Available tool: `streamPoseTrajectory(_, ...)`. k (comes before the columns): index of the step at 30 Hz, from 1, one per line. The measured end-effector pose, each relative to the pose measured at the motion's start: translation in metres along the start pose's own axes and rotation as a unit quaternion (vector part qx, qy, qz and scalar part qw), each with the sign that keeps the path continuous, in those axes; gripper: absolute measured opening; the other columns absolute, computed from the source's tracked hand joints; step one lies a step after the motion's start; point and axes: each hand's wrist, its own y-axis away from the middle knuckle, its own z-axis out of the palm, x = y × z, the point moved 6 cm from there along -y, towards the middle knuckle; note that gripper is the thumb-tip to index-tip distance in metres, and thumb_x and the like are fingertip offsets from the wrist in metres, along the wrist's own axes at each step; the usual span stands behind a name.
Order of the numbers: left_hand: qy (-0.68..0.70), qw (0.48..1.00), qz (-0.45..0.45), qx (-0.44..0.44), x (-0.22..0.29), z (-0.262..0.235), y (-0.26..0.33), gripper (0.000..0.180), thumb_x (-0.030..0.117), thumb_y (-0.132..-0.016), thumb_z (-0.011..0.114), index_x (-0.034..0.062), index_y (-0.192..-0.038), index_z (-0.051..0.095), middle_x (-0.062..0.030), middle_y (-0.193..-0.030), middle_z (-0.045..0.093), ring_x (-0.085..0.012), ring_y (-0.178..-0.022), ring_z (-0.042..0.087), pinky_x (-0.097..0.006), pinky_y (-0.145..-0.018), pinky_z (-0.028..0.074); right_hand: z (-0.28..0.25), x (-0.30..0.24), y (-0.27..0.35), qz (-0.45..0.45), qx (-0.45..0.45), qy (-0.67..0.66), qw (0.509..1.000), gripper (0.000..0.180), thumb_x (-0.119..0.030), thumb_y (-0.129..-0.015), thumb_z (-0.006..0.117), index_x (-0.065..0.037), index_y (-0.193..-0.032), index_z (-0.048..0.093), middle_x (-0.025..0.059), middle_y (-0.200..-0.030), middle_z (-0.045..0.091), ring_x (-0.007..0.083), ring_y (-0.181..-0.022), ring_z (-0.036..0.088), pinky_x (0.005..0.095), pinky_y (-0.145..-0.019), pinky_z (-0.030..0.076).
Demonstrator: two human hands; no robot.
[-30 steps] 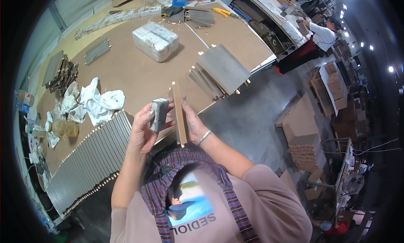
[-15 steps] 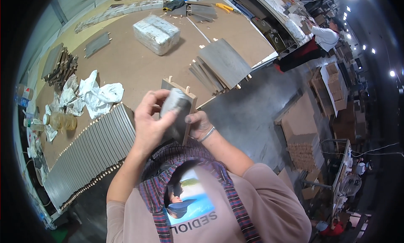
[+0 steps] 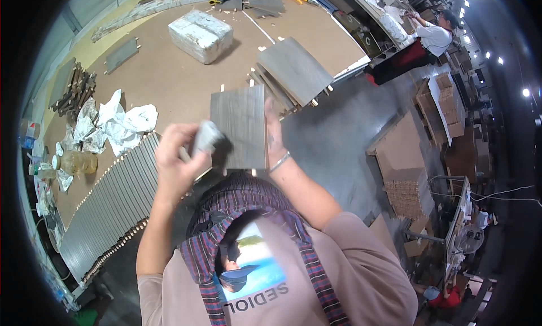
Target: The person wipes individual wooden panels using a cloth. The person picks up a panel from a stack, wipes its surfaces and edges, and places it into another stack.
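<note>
A grey wood-grain panel point(image 3: 240, 125) with pale dowels poking out of its two ends is held upright in front of me. My right hand point(image 3: 275, 134) grips its right edge, the fingers mostly hidden behind it. In my left hand point(image 3: 178, 159) is a small grey-white pad point(image 3: 208, 136), pinched between thumb and fingers. The pad is blurred and sits at the panel's left edge; whether it touches the panel I cannot tell. Left of my left hand stands a long row of similar panels point(image 3: 113, 191) packed on edge. Beyond my right hand lies a fanned stack of panels point(image 3: 296, 71).
On the brown-covered table point(image 3: 152, 80) are a whitish wrapped block point(image 3: 201, 37), crumpled white rags point(image 3: 127, 123), a jar of yellowish liquid point(image 3: 78, 163) and a pile of panels point(image 3: 74, 89). Stacked cardboard point(image 3: 403, 182) stands on the floor to the right. Another person point(image 3: 433, 44) works farther off.
The panel has turned so its broad face shows toward me. My left hand with the pad has moved left and slightly down; my right hand has shifted up along the panel's edge.
</note>
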Motion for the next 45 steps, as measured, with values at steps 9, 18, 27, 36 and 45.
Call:
streamPoseTrajectory(9, -0.068, 0.982, 0.166, -0.061, 0.048, 0.029, 0.016, 0.043, 0.011, -0.060, 0.074, 0.0025, -0.101, 0.064, -0.0108, -0.091, 0.060, -0.0282, -0.079, 0.058, -0.036, -0.066, 0.051, -0.005, -0.005, -0.021, -0.042, -0.002, -0.002, 0.999, 0.087, -0.073, -0.083, 0.049, -0.006, -0.138, 0.044, 0.0196, -0.130, 0.054, 0.0394, -0.116, 0.056, 0.0529, -0.096, 0.048)
streamPoseTrajectory(18, -0.162, 0.985, 0.065, 0.008, -0.016, -0.029, 0.027, 0.037, 0.006, -0.062, 0.071, 0.0009, -0.098, 0.065, -0.0130, -0.092, 0.061, -0.0297, -0.085, 0.060, -0.039, -0.072, 0.050, 0.009, -0.009, -0.011, -0.016, -0.003, -0.018, 1.000, 0.085, -0.072, -0.083, 0.050, -0.007, -0.137, 0.045, 0.0175, -0.124, 0.058, 0.0353, -0.109, 0.060, 0.0512, -0.092, 0.051)
streamPoseTrajectory(27, -0.103, 0.959, 0.236, -0.115, 0.069, 0.025, 0.002, 0.042, 0.013, -0.059, 0.076, 0.0053, -0.098, 0.064, -0.0095, -0.087, 0.059, -0.0273, -0.077, 0.059, -0.037, -0.063, 0.052, -0.005, 0.029, -0.016, 0.050, 0.011, 0.011, 0.999, 0.058, -0.056, -0.097, 0.039, -0.009, -0.130, 0.051, 0.0119, -0.121, 0.060, 0.0259, -0.108, 0.061, 0.0435, -0.091, 0.052)
streamPoseTrajectory(36, -0.116, 0.990, 0.064, 0.055, -0.010, -0.029, -0.073, 0.033, 0.010, -0.070, 0.071, 0.0022, -0.102, 0.066, -0.0108, -0.092, 0.063, -0.0258, -0.085, 0.062, -0.034, -0.075, 0.051, 0.007, 0.057, 0.005, 0.095, 0.018, -0.005, 0.995, 0.054, -0.056, -0.097, 0.042, -0.013, -0.127, 0.054, 0.0069, -0.109, 0.065, 0.0200, -0.094, 0.066, 0.0383, -0.082, 0.056)
streamPoseTrajectory(45, 0.010, 0.996, 0.068, -0.050, 0.013, -0.028, 0.010, 0.038, 0.009, -0.062, 0.070, -0.0004, -0.098, 0.066, -0.0101, -0.090, 0.062, -0.0226, -0.080, 0.059, -0.032, -0.071, 0.049, 0.034, 0.008, 0.012, 0.029, -0.057, -0.151, 0.987, 0.083, -0.065, -0.093, 0.032, 0.001, -0.143, 0.036, 0.0274, -0.135, 0.048, 0.0444, -0.119, 0.051, 0.0525, -0.101, 0.043)
